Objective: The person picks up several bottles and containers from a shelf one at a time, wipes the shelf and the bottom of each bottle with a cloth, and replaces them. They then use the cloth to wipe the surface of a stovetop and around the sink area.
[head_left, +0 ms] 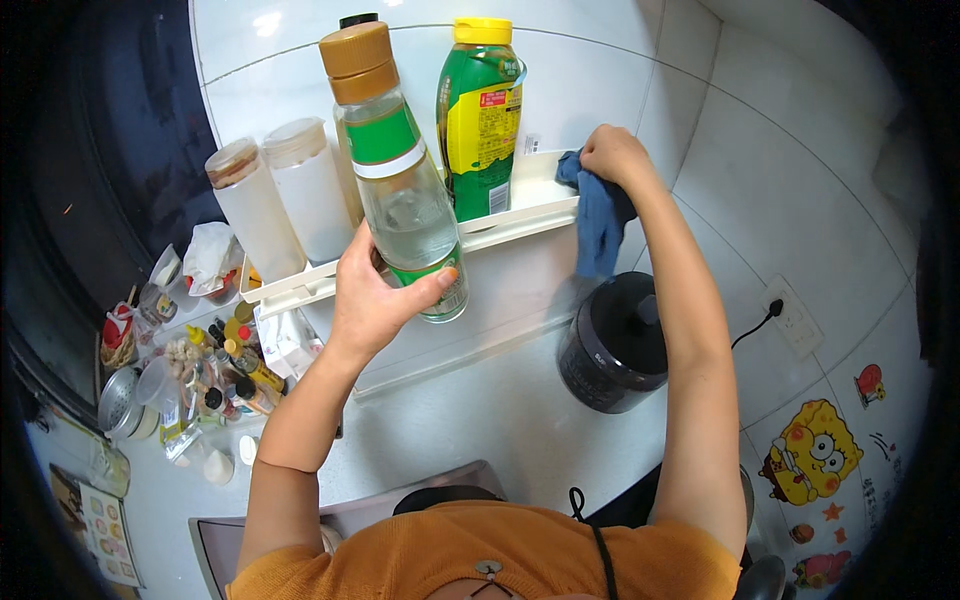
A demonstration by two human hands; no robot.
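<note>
My left hand (pixel 375 295) grips a clear glass bottle (pixel 405 215) with a brown cap and green label bands near its base. The bottle leans slightly and is held in front of a white wall shelf (pixel 490 232). My right hand (pixel 613 157) is closed on a blue cloth (pixel 600 225) at the shelf's right end, and the cloth hangs down over the edge. Between the hands, a green squeeze bottle (pixel 482 120) with a yellow cap stands on the shelf. Two whitish canisters (pixel 310 190) stand at the shelf's left end.
Below my right forearm sits a black electric cooker (pixel 615 345) on the counter. A black plug (pixel 775 308) is in the wall socket. Many small bottles and jars (pixel 240 375) crowd the counter at left. A sink edge (pixel 205 540) lies near my body.
</note>
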